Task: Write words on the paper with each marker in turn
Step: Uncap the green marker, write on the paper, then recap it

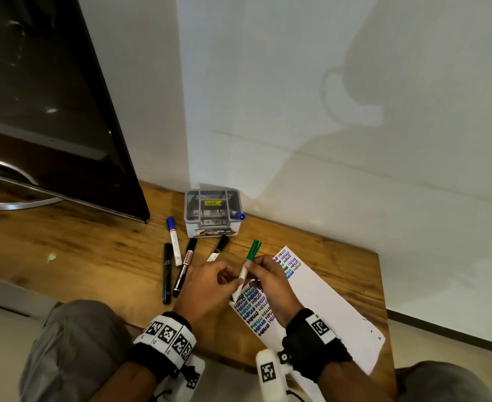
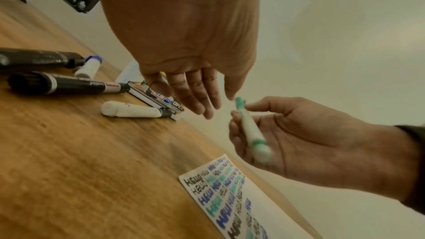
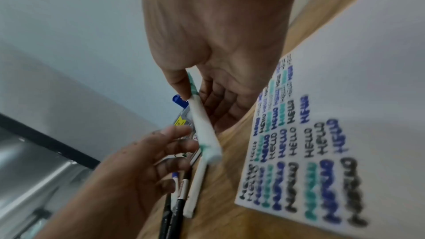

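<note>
Marker (image 1: 249, 262), green-capped, pinched in right hand (image 1: 270, 288) above near corner of paper (image 1: 326, 300), long axis tilted, cap up and away. Left hand (image 1: 207, 288) just beside white barrel end, fingers relaxed, holding nothing, nearer for pulling apart.

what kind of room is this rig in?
Likely a home or office desk corner: a wooden tabletop against plain white walls, a dark flat screen on a silver curved stand, a grey plastic marker organiser.
</note>
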`<state>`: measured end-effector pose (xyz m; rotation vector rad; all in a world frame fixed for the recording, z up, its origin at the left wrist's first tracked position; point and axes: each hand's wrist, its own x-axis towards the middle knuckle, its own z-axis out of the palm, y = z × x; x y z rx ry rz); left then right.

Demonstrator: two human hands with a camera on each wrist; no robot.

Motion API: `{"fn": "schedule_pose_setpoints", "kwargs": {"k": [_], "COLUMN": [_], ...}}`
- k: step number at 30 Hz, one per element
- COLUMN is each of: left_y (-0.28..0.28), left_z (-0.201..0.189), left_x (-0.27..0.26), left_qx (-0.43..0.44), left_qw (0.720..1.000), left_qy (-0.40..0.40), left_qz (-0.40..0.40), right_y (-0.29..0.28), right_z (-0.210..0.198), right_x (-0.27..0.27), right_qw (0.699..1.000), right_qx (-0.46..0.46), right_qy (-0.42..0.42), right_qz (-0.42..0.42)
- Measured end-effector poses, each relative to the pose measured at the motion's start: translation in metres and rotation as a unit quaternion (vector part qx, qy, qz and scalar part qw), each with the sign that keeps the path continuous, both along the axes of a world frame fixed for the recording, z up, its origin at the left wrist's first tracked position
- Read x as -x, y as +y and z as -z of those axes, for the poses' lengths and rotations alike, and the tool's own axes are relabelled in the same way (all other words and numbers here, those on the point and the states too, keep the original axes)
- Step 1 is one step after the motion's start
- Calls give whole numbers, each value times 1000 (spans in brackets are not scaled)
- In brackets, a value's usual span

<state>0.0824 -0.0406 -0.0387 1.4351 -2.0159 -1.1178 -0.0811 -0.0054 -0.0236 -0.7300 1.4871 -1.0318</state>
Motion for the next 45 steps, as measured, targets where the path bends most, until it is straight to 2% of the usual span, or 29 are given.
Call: {"fn": "schedule_pose_setpoints", "kwargs": {"k": [2,4,6,8,10,17,24,29,33,36,38,40,45], "left_y": [0,0,1,2,3,5,4,2,1,1,3,7,15], "left_z": [0,-3,-5,-4,-1,-3,-5,-6,2,3,1,0,-5], "left_x": [-1,-2,-2,-1,1,6,5,5,6,7,9,12,18], "left_qx": [2,5,6,3,-5,-19,-41,-38,-66,-99,-96,-86,-67], "left_qw": [999,996,991,990,987,982,977,978,981,973,973,976,978], "left_qy": [36,91,127,130,132,160,201,192,183,208,212,198,185], "left_qz": [20,23,32,63,93,100,66,70,21,-2,9,35,70], "right_y": [4,8,14,22,29,30,30,32,32,34,35,34,29], "right_z": [-3,-2,-2,-3,-3,-5,-6,-5,0,-1,-5,-7,-6], "right_x": [10,21,30,32,33,26,22,25,36,43,41,38,34], "right_qw": [1000,999,987,954,920,876,833,851,907,963,981,982,967], "right_qx": [14,10,9,22,49,129,134,118,46,23,33,46,59], "right_qy": [-24,18,119,229,300,367,457,431,349,229,169,169,233], "right_qz": [-5,-40,-110,-192,-248,-286,-282,-277,-230,-141,-84,-64,-84]}}
